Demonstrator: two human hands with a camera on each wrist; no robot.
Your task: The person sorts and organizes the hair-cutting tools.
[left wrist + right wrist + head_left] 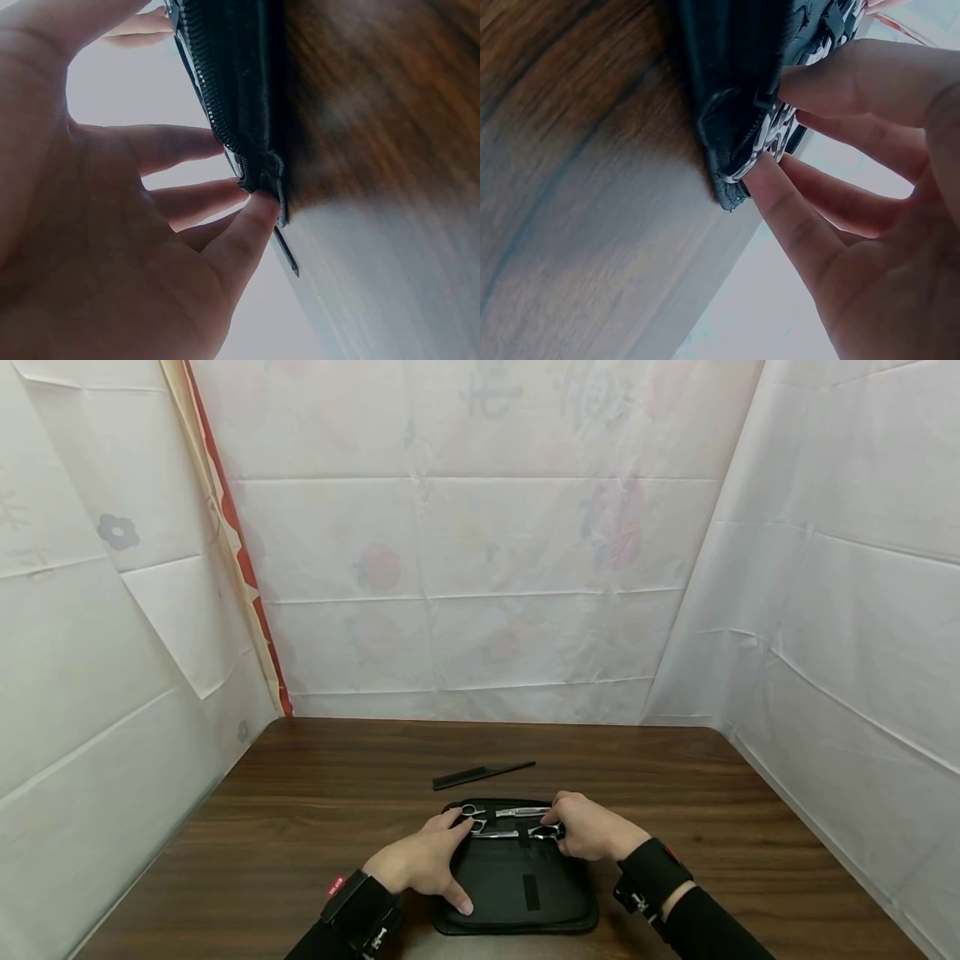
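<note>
A black zip case [495, 893] lies open on the table, holding two pairs of silver scissors head to tail. The upper scissors [517, 812] have their finger rings at the left; the lower scissors [495, 835] have theirs at the right. My left hand [427, 860] spreads over the case's left side, thumb low on it and fingertips by the upper scissors' rings. Its fingers touch the zipped edge [217, 112] in the left wrist view. My right hand [592, 827] holds the lower scissors' handles [772, 139] between thumb and fingers at the case's right edge.
A black tail comb [480, 772] lies beyond the case on the brown wooden table [337, 760]. White sheets [465, 635] hang behind and at both sides. A black strap [531, 892] crosses part of the case's lower half.
</note>
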